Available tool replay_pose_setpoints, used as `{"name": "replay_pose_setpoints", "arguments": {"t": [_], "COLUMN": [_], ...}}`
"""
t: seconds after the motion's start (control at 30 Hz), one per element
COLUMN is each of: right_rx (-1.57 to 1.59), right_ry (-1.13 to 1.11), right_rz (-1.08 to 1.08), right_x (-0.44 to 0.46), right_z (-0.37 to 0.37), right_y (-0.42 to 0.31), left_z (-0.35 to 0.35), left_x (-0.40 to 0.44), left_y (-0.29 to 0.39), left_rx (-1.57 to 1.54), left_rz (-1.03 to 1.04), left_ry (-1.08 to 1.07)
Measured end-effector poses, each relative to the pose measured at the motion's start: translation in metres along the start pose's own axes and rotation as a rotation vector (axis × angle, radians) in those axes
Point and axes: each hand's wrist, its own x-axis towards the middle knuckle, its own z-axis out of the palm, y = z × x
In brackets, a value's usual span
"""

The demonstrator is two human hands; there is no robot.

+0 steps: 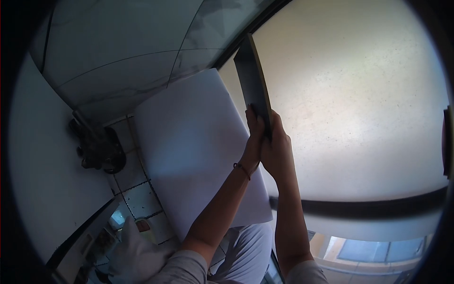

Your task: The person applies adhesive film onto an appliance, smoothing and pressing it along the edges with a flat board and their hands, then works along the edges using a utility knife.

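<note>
A dark flat board (253, 78) with a thin brownish edge is held up near the frosted window, tilted a little to the left. My left hand (256, 137) grips its lower end from the left side; a thin dark bracelet circles that wrist. My right hand (278, 151) holds the same end from the right, close against my left hand. Behind and left of the hands stands a large pale white panel or box (189, 142) with smooth faces. Some of the fingers are hidden behind the board.
A frosted window (359, 104) with a dark frame fills the right side. Marbled wall tiles (118, 42) are at the upper left. A dark object (101, 146) lies by the left wall, above floor tiles (142, 199). Buildings show through the opening at the lower right.
</note>
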Motion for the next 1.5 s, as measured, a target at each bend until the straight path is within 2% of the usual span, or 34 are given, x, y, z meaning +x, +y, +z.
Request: {"name": "replay_pose_setpoints", "arguments": {"t": [0.03, 0.13, 0.17, 0.2, 0.27, 0.3, 0.4, 0.53, 0.7, 0.77, 0.87, 0.9, 0.97, 1.1, 1.17, 1.27, 1.4, 1.5], "right_rx": [-0.055, -0.075, -0.050, -0.040, -0.017, -0.026, -0.066, -0.029, -0.087, -0.100, -0.035, -0.034, -0.046, -0.050, -0.059, -0.088, -0.077, -0.082], "right_ry": [-0.045, -0.024, 0.046, 0.046, 0.052, 0.010, 0.005, 0.029, -0.021, -0.015, 0.015, -0.019, -0.024, -0.031, -0.033, -0.059, -0.061, -0.055], "right_rz": [0.052, 0.010, -0.158, -0.145, -0.115, -0.053, -0.131, -0.114, -0.051, -0.053, -0.128, -0.066, -0.081, -0.096, -0.056, -0.116, -0.045, -0.087], "right_x": [0.001, -0.010, -0.015, -0.013, -0.008, -0.003, -0.005, -0.010, -0.006, -0.013, -0.006, -0.003, 0.001, -0.005, -0.004, 0.000, -0.008, 0.000], "right_z": [-0.002, -0.011, -0.012, -0.009, -0.004, -0.001, 0.002, -0.004, -0.001, -0.010, -0.002, 0.001, 0.002, -0.003, 0.002, 0.003, -0.013, -0.002], "right_y": [-0.009, -0.008, 0.000, 0.005, 0.011, 0.008, 0.004, 0.013, 0.005, 0.002, 0.018, 0.011, 0.012, 0.007, 0.012, 0.010, -0.003, 0.010], "left_z": [-0.003, 0.013, 0.030, 0.045, 0.031, -0.003, -0.019, 0.007, -0.011, 0.020, 0.000, -0.013, -0.025, 0.012, -0.002, -0.019, 0.022, -0.006], "left_x": [0.004, -0.005, -0.013, -0.019, -0.011, -0.001, 0.001, -0.008, -0.002, -0.016, -0.007, 0.000, 0.005, -0.015, -0.005, 0.003, -0.013, -0.002], "left_y": [-0.002, 0.005, 0.007, 0.009, 0.003, -0.007, -0.008, -0.015, -0.011, -0.006, -0.014, -0.017, -0.018, -0.006, -0.015, -0.030, -0.016, -0.009], "left_rx": [-0.011, -0.004, -0.031, -0.056, -0.033, 0.018, 0.041, 0.085, -0.001, -0.098, 0.002, 0.049, 0.057, -0.136, 0.018, 0.002, 0.005, 0.076], "left_rz": [-0.001, 0.011, 0.036, 0.054, 0.042, 0.009, -0.020, 0.078, 0.006, 0.082, 0.098, 0.063, 0.003, 0.017, 0.084, 0.055, 0.189, 0.049], "left_ry": [-0.021, 0.040, 0.119, 0.198, 0.204, 0.083, -0.058, 0.105, -0.011, 0.100, 0.084, 0.042, -0.022, 0.034, 0.093, 0.106, 0.195, 0.076]}}
